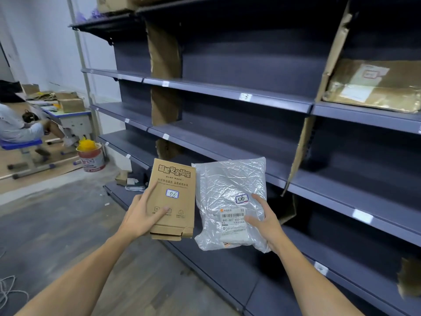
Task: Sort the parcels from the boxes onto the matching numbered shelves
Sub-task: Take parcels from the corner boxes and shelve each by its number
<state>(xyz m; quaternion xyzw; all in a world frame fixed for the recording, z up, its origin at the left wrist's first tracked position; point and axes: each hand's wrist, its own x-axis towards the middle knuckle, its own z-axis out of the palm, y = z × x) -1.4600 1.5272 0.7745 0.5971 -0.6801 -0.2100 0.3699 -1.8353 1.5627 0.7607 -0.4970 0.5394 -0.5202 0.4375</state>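
My left hand grips a flat brown cardboard box with a sticker marked 06, held upright in front of the shelving. My right hand grips a grey plastic mailer bag, also stickered 06, with a barcode label under my thumb. Both parcels hang side by side before the dark blue shelf unit, whose front edges carry small white number tags.
A large tape-wrapped cardboard parcel lies on an upper shelf at the right. Cardboard strips stand as dividers between bays. At the left a seated person, a desk with boxes and a white bucket stand on the floor.
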